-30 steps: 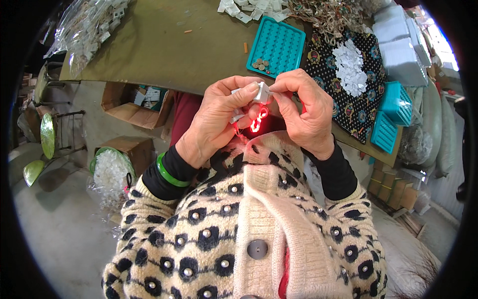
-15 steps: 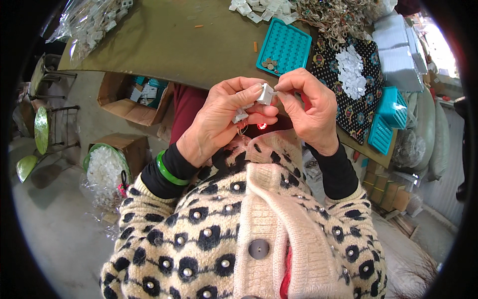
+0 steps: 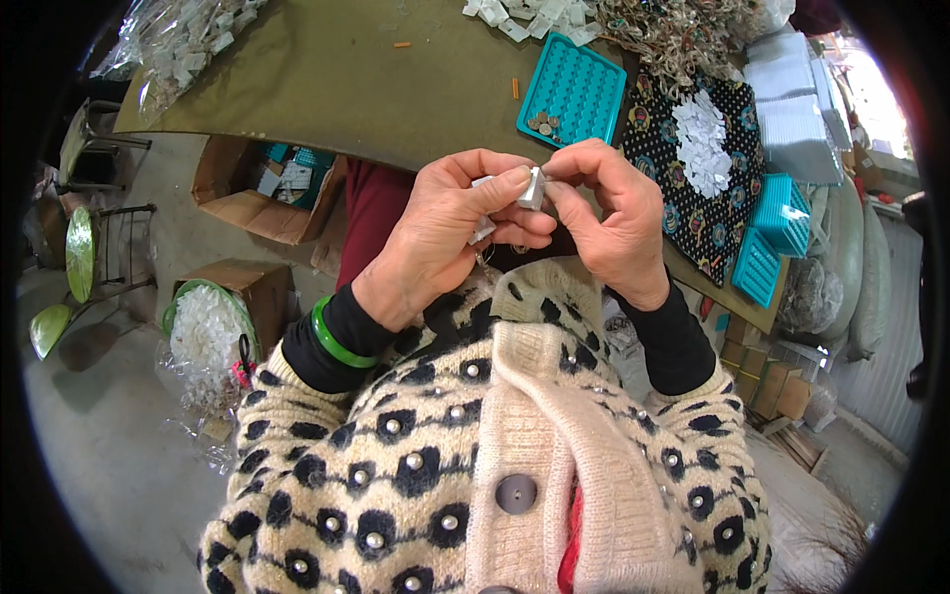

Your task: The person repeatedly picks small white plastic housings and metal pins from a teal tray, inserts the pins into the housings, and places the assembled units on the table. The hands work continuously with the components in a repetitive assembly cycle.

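Between the thumb and fingers of my left hand [image 3: 435, 213] is a small white plastic casing [image 3: 532, 190], held in front of my chest near the table edge. A second white casing [image 3: 482, 230] is tucked lower in the same hand, partly covered by the fingers, with a thin wire below it. My right hand [image 3: 618, 218] is pinched closed at the right side of the upper casing. Its fingertips hide whatever is between them. Beyond the hands, on the table, lies a teal dimpled tray [image 3: 584, 84] with a few small round metal discs [image 3: 543, 123] in its near left corner.
White flat pieces [image 3: 703, 144] lie on a patterned black cloth [image 3: 648, 148] at right, beside teal trays [image 3: 757, 265] and stacked white trays [image 3: 777, 69]. Tangled wires [image 3: 673, 35] are heaped behind. A cardboard box [image 3: 247, 218] and a tub of white parts [image 3: 208, 332] stand on the left floor.
My right fingertips have closed in against the casing; a thin white sliver seen at them earlier is now hidden. The casing has turned slightly. A red glow below the hands no longer shows.
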A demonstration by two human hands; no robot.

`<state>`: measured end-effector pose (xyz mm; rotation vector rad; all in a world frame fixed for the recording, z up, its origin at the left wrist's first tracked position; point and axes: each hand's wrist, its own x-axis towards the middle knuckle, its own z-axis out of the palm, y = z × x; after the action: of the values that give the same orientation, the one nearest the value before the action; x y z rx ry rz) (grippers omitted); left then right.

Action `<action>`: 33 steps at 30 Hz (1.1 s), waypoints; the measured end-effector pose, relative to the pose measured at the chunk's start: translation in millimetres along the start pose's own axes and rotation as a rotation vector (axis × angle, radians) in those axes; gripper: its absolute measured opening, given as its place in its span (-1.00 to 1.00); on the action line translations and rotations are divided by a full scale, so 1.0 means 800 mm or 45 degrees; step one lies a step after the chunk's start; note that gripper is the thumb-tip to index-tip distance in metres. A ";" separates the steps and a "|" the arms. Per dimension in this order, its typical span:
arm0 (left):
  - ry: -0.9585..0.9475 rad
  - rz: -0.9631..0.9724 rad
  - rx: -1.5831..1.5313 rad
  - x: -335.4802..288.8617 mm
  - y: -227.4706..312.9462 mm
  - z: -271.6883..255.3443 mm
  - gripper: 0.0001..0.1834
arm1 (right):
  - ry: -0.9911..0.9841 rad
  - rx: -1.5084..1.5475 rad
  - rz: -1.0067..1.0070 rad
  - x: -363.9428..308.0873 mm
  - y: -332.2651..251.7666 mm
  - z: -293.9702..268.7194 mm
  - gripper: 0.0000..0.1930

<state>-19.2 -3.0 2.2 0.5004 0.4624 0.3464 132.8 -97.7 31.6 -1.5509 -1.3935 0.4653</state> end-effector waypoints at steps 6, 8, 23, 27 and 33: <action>0.045 -0.025 0.037 0.003 0.003 0.006 -0.79 | -0.041 -0.071 -0.031 0.001 0.002 -0.007 -0.89; 0.045 -0.024 0.063 0.004 0.001 0.006 -0.80 | -0.049 -0.096 -0.088 0.000 0.005 -0.006 -0.89; 0.134 -0.044 0.322 -0.031 0.031 0.020 -0.85 | -0.246 -0.032 -0.027 0.002 -0.031 -0.009 -0.89; 0.280 1.074 1.331 -0.027 0.111 0.022 -0.90 | -0.195 -0.034 0.019 -0.014 -0.023 -0.019 -0.90; 0.761 2.244 2.008 0.001 0.296 -0.017 -0.88 | -0.125 -0.060 0.132 -0.033 -0.009 -0.035 -0.93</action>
<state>-73.3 197.7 116.9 2.3854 0.7147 1.9009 144.1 -133.7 42.7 -1.6632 -1.4114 0.5819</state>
